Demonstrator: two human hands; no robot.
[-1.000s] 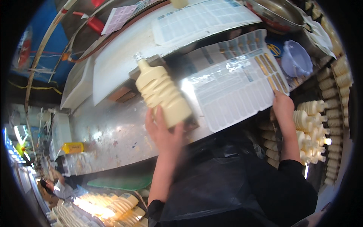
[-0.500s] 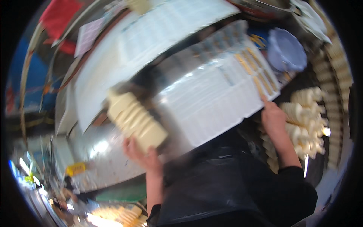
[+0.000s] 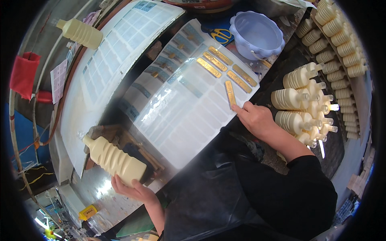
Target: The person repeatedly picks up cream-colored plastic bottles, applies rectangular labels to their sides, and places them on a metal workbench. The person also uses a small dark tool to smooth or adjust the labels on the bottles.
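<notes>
A cream-coloured ribbed bottle (image 3: 116,160) lies tilted at the left, its clear neck toward the upper left. The fingers and thumb of my left hand (image 3: 132,190) close round its base end. My right hand (image 3: 257,119) pinches the lower end of a narrow gold label (image 3: 229,92) at the near right edge of a glossy white label sheet (image 3: 189,116). That label stands at an angle to the other gold labels (image 3: 210,67) on the sheet. Whether its far end still touches the sheet, I cannot tell.
A lavender bowl (image 3: 257,36) and yellow-handled scissors (image 3: 221,36) sit beyond the sheet. Many cream bottles (image 3: 299,100) are stacked on the right. Another bottle (image 3: 80,34) lies on the white board (image 3: 116,60) at far left. A small yellow box (image 3: 87,212) sits near the lower left.
My view has turned, so the sheet and bowl appear further left. The gold label at my right fingertips now lies askew from the others. My left hand keeps its hold on the bottle.
</notes>
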